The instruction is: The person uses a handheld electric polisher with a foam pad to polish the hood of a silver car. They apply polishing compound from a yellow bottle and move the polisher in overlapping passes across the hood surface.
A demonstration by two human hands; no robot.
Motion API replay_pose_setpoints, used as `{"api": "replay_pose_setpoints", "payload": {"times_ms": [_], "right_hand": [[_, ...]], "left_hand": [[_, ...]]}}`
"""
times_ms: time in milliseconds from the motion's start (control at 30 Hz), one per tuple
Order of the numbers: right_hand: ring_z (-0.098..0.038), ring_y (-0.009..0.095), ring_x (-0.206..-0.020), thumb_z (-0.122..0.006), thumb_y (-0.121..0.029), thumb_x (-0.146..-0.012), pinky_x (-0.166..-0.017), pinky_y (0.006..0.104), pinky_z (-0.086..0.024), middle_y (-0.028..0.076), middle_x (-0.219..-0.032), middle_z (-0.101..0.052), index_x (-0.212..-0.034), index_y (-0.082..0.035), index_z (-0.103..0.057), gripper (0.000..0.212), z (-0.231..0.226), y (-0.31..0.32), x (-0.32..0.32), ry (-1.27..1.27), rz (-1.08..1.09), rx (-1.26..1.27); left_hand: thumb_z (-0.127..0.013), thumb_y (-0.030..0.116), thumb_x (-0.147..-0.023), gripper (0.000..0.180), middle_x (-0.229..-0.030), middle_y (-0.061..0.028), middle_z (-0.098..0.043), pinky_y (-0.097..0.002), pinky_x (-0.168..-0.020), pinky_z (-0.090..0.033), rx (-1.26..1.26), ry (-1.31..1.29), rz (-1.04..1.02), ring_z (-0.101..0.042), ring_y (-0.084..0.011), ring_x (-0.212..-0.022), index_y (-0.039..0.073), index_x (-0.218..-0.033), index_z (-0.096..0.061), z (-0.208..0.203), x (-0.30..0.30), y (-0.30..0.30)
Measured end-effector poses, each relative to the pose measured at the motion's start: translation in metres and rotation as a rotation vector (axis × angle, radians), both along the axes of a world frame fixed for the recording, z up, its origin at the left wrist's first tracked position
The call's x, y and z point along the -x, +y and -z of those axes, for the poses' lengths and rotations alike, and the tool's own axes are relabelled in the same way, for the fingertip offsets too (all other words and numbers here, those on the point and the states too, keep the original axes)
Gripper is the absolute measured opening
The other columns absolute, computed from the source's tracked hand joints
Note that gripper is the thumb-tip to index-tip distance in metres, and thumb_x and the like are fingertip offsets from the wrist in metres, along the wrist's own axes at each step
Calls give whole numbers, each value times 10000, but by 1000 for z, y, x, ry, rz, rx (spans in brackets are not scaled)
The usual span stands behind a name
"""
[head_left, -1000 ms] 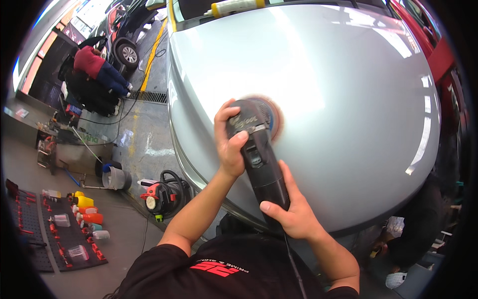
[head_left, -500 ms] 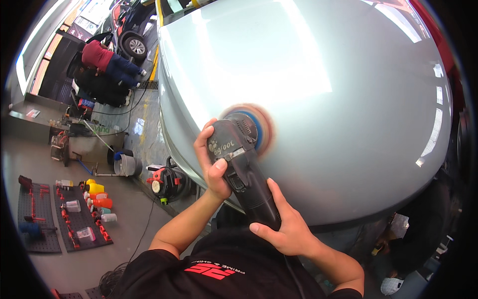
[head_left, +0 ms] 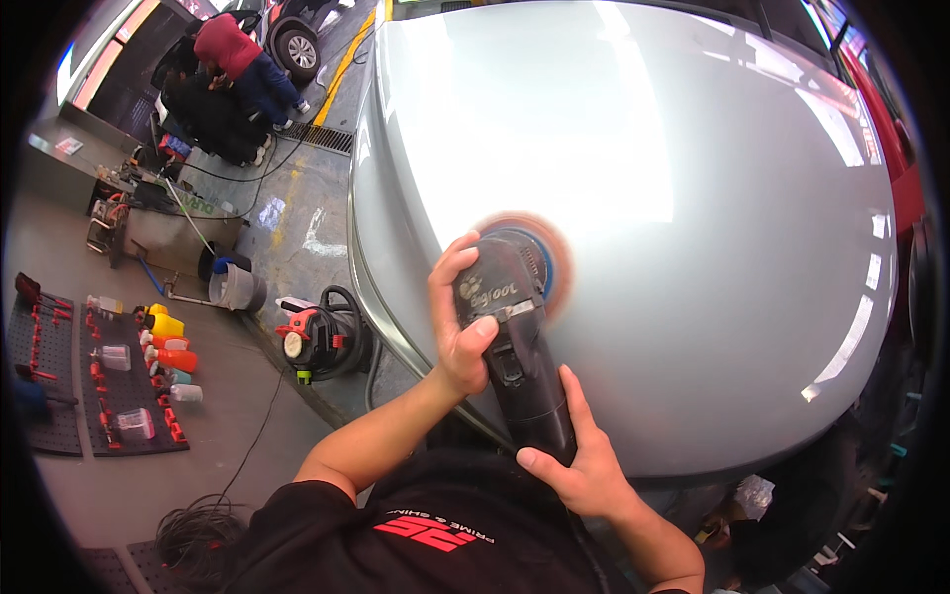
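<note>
Black polisher (head_left: 515, 356) lies lengthwise away from the person, pad (head_left: 539, 262) foremost.

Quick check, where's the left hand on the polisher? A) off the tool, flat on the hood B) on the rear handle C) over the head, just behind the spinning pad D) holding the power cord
C: the left hand wraps the head of the black polisher just behind the blurred orange pad on the silver car hood, while the right hand grips the rear handle.
</note>
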State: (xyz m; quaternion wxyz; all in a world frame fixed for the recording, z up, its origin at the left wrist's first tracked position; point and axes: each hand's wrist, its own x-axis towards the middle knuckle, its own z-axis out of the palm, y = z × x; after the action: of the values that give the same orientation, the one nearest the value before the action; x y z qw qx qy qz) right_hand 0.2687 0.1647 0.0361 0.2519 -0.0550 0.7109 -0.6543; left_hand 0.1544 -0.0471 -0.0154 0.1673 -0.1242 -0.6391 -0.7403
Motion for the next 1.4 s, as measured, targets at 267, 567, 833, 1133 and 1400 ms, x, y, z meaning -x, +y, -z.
{"api": "replay_pose_setpoints", "payload": {"times_ms": [267, 567, 833, 1133, 1400], "right_hand": [[-462, 300, -1508, -798, -319, -978, -1235, 415, -382, 238, -1654, -425, -1731, 16, -89, 1088, -14, -62, 75, 18, 137, 63], [-721, 272, -913, -730, -372, -964, -743, 421, -669, 194, -1232, -615, -1725, -77, -193, 977, -39, -156, 189, 64, 378, 170], [-767, 290, -787, -630, -421, -1055, -696, 386, -669, 218, -1151, -676, -1486, -1, -439, 632, -42, -193, 209, -48, 434, 116], [-778, 285, -825, -523, -635, -1092, -745, 427, -686, 197, -1076, -727, -1390, 13, -551, 714, 2, -142, 84, -192, 580, 184], [-779, 278, -799, -425, -710, -1096, -717, 413, -674, 174, -1040, -752, -1376, 3, -580, 781, 39, -102, -37, -127, 626, 154]], "left_hand": [[-687, 327, -885, 703, -1584, -225, -423, -477, -1227, -365, 21, 74, 40, -451, -350, -1440, 27, -1490, -490, -21, 97, -43], [-736, 368, -826, 568, -1269, -145, -656, -495, -1126, -421, 142, 171, -27, -579, -375, -1232, 114, -1324, -635, -48, 253, -80], [-678, 380, -918, 615, -1390, -223, -644, -493, -1175, -432, 310, 135, -64, -600, -391, -1319, 26, -1416, -606, -53, 269, -109], [-733, 345, -791, 592, -1263, -143, -627, -515, -1112, -377, 223, 304, 65, -533, -365, -1206, 93, -1315, -622, -19, 141, -51], [-727, 310, -766, 662, -1382, -237, -547, -563, -1162, -319, 219, 335, 158, -481, -436, -1301, 51, -1357, -579, 7, 17, -13]]}}
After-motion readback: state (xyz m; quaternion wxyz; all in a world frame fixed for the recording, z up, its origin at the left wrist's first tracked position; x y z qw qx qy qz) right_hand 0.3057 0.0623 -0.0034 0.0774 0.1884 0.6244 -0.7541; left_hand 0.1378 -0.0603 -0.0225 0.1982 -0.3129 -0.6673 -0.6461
